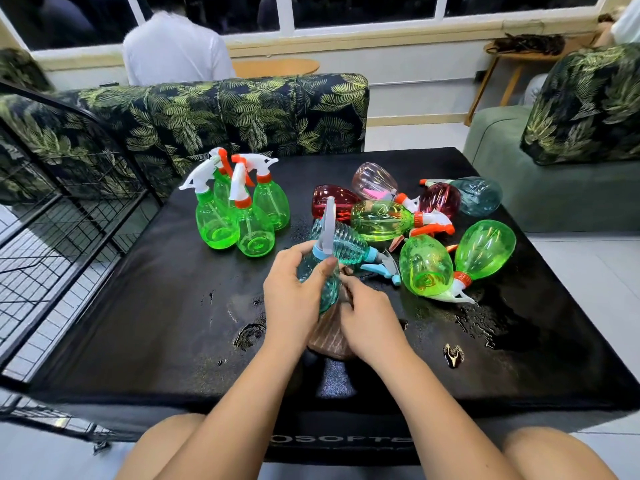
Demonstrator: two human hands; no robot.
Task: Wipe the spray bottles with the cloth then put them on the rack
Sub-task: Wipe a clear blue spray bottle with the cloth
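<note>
The teal spray bottle (325, 294) is gripped by the left hand (294, 301) — the brown cloth (329, 336) is held against it by the right hand (370, 320).

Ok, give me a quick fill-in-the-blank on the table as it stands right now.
The left hand grips the teal bottle; the right hand holds the brown ___ against it.
___ green bottles stand upright together.
The red bottles lie on their ___.
Missing: cloth; four; sides.
</note>
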